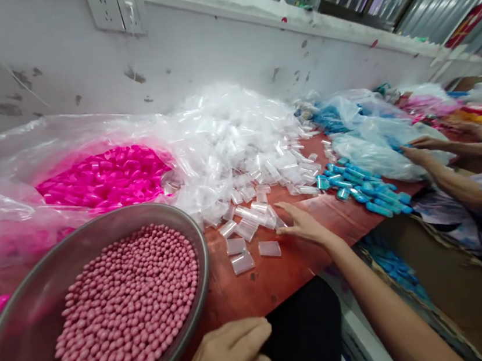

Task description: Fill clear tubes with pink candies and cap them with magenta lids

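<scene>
At the bottom centre, my left hand (229, 354) is by the rim of a metal bowl (203, 249) of pink beads (128, 305). Its fingers are bent together, and whether they hold anything is hidden. My right hand (301, 224) reaches over the red tabletop (262, 283), thumb and index finger apart, touching a clear plastic tube (276, 219) at the edge of a scattered group. Behind these tubes rises a large heap of clear pieces (238, 128).
A plastic bag of bright pink caps (104, 177) lies behind the bowl. Blue capsule-shaped pieces (364, 186) sit right of my right hand. Another person's hands (426, 152) are at a pale bag (373, 147). A cardboard box (464, 282) stands below the table edge.
</scene>
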`<state>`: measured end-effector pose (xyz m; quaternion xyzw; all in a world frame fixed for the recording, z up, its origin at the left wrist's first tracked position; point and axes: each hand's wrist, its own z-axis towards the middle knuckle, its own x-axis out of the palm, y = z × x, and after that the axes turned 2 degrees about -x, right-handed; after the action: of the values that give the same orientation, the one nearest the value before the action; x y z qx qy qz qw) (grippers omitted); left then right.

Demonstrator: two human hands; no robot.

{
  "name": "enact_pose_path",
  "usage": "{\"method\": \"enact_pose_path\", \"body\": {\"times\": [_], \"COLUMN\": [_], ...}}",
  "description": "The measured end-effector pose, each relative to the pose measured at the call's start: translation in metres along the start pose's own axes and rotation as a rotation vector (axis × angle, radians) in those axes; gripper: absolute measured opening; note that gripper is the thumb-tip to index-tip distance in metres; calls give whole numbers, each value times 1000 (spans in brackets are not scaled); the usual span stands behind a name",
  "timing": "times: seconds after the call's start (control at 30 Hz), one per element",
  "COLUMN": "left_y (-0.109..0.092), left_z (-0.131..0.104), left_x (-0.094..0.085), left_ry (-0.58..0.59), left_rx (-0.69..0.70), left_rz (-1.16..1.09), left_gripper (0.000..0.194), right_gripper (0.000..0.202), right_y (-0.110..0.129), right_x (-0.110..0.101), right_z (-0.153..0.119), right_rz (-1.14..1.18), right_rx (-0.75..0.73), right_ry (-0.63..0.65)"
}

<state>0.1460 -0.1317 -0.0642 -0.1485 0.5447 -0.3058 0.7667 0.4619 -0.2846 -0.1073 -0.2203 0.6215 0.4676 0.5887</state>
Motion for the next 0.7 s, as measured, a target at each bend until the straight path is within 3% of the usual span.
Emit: {"method": "enact_pose_path", "body": {"times": [0.13,0.23,0.33,0.47,0.6,0.7], "left_y": [15,32,43,51,54,52], "left_z": [23,34,46,60,73,84], "left_x": [32,49,54,57,67,74], "left_ry": [-14,-26,-89,-238,-364,-442], "left_rx": [-147,-221,-267,-364,-544,-569], "left_rz": [-104,-98,-93,-230,-776,-1282], "left_gripper": [36,36,39,51,57,63], "right_gripper": [27,31,38,42,43,42], "right_y": [26,41,42,30,33,56], "right_x": [5,19,28,19,-8,-17], "right_z": [-1,12,26,22,-13,-49], "right_rz": [-163,-230,-289,-319,-35,278], "right_rx": [-29,-24,-20,-31,-118,-130], "right_ry": [-59,-38,-21,-21,-102,-103]}}
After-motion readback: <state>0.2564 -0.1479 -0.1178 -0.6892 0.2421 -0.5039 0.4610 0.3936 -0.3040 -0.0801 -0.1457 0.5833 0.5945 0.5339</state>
